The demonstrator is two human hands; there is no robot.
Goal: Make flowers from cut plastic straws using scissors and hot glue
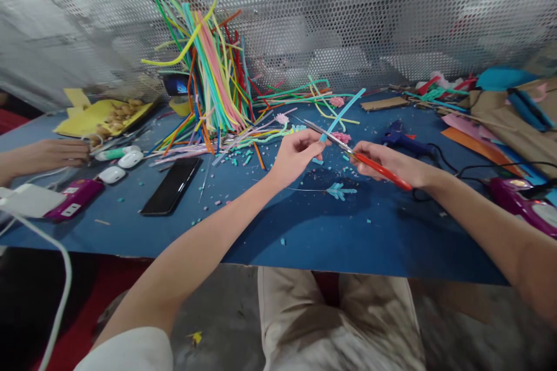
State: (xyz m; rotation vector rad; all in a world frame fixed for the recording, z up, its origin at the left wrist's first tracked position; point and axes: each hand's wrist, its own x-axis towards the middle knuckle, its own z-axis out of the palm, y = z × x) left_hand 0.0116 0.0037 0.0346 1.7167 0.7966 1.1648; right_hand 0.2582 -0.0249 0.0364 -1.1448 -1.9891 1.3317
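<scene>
My left hand (300, 152) pinches the lower end of a light blue pipe cleaner (346, 109), which slants up to the right. Closed around the red handles of a pair of scissors (378, 169) is my right hand (375, 161). The metal blades point up and left and cross the pipe cleaner just above my left fingertips; whether they are fully closed is too small to tell. Below my hands, a light blue branched piece (342, 191) on a thin wire lies on the blue table (261, 237). Small cut bits are scattered around it.
A bundle of coloured pipe cleaners (217, 69) stands at the back. A black phone (171, 186) lies left. Another person's hand (65, 152) is at far left, near white cables. A blue glue gun (404, 139) and purple power strip (524, 203) are right.
</scene>
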